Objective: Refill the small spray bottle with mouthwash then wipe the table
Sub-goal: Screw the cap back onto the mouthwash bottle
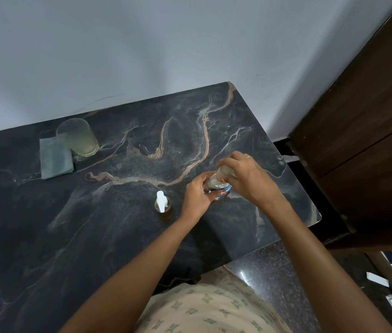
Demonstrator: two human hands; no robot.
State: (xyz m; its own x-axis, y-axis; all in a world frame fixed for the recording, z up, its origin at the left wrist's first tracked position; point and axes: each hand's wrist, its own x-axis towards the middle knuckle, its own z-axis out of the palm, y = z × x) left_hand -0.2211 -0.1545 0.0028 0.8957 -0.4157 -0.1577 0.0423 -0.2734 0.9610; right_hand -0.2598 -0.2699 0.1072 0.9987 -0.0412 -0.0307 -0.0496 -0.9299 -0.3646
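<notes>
On the dark marble table stands a mouthwash bottle with a blue label, seen from above at the centre right. My left hand grips its body from the left. At the bottle's top, my right hand is curled round the pale cap. A small spray bottle with a white nozzle stands upright just left of my left hand, untouched. A folded grey-green cloth lies flat at the back left.
A frosted glass stands beside the cloth near the wall. The table's right edge drops off next to a dark wooden door. White and red items lie on the floor at the lower right.
</notes>
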